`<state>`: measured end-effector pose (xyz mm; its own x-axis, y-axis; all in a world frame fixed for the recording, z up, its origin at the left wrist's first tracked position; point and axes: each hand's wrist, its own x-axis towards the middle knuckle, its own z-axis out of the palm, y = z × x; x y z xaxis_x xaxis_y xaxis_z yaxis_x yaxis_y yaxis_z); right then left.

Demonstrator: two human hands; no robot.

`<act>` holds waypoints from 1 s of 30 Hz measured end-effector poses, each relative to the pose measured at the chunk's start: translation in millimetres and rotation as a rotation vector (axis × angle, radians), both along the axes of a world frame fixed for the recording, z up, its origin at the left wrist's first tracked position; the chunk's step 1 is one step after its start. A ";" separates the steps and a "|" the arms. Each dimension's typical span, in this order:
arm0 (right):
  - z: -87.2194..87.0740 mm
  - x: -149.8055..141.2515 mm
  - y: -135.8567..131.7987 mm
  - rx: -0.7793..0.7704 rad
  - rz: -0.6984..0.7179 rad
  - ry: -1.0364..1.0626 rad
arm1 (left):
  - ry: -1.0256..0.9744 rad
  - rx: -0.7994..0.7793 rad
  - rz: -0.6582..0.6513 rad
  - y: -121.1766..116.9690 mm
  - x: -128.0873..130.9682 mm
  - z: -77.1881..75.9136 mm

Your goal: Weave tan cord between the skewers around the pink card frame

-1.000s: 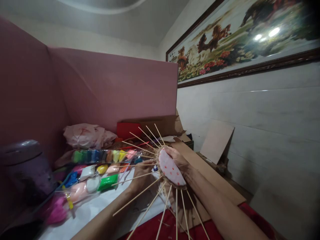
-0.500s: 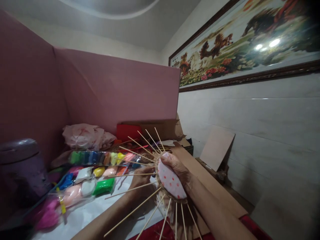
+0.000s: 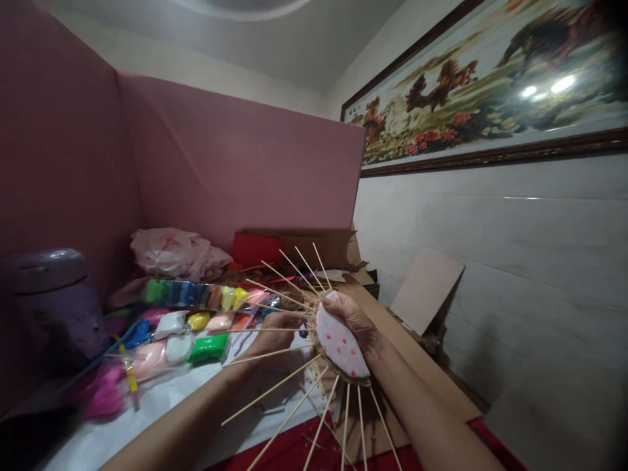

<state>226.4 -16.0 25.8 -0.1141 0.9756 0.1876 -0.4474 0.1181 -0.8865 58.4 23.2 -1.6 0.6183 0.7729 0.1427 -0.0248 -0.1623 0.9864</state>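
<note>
In the middle of the head view a craft piece [image 3: 338, 343] is held tilted. It has a padded base of white cloth with red dots, a twine-like rim, and thin wooden sticks [image 3: 279, 389] fanning out from its edge. My right hand [image 3: 356, 317] is closed on the base's upper right edge, thumb lying on the cloth and the other fingers hidden beneath. Behind the sticks on the left is my left hand [image 3: 282, 330], close to the rim. Its fingers are mostly covered, so whether it grips anything does not show.
Packets of coloured clay [image 3: 209, 348] lie at left on a white sheet [image 3: 161, 418]. A purple lidded container [image 3: 56, 307] stands at far left. Flat cardboard [image 3: 417, 366] extends along the right, over red cloth [image 3: 289, 451]. A pink partition [image 3: 240, 157] stands behind.
The camera view has shifted a little. My right hand keeps its hold on the craft piece, whose tilt changes slightly. My left hand stays behind the sticks.
</note>
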 end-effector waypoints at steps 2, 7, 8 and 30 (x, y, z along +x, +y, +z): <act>1.5 -0.1 -2.6 -0.002 -0.017 0.005 | 0.146 0.117 0.015 9.3 -7.2 6.4; 6.5 -1.5 -7.9 0.011 -0.042 0.002 | 0.337 0.204 0.041 22.5 -36.9 36.7; 7.1 -1.7 -8.7 0.005 -0.042 0.003 | 0.316 0.210 0.049 23.9 -42.8 42.8; 3.3 7.2 -4.0 -0.023 -0.038 -0.018 | -0.388 -0.552 -0.100 46.6 -94.4 69.7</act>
